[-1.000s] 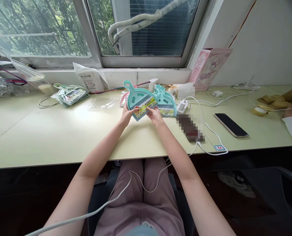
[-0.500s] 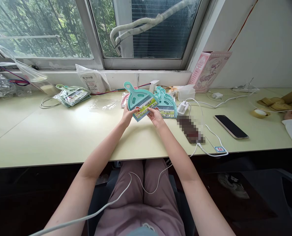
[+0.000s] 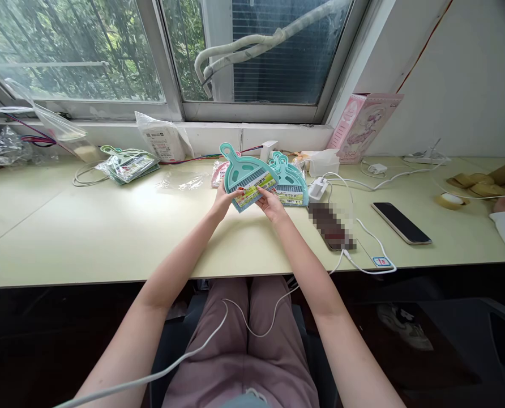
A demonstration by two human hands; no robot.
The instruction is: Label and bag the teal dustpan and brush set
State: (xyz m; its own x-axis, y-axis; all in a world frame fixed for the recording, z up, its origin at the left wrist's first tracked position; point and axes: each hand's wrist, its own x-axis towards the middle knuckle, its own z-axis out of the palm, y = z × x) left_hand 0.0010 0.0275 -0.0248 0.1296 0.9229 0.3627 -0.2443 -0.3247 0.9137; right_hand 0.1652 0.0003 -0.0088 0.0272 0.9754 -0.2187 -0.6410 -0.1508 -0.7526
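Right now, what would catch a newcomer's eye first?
First, the turquoise dustpan with its yellow label, held in the left hand and right hand at centre. Then the pink box at the back of the desk, right of centre, and the black phone lying nearer, on the right.

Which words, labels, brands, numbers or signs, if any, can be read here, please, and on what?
Nothing reads with certainty.
Front teal dustpan: characters too small to read.
Rear teal dustpan: characters too small.
White packet: print too small.
Bagged stack: print too small.
Pink box: lettering blurred.
Blue-edged sticker: red mark, too small.
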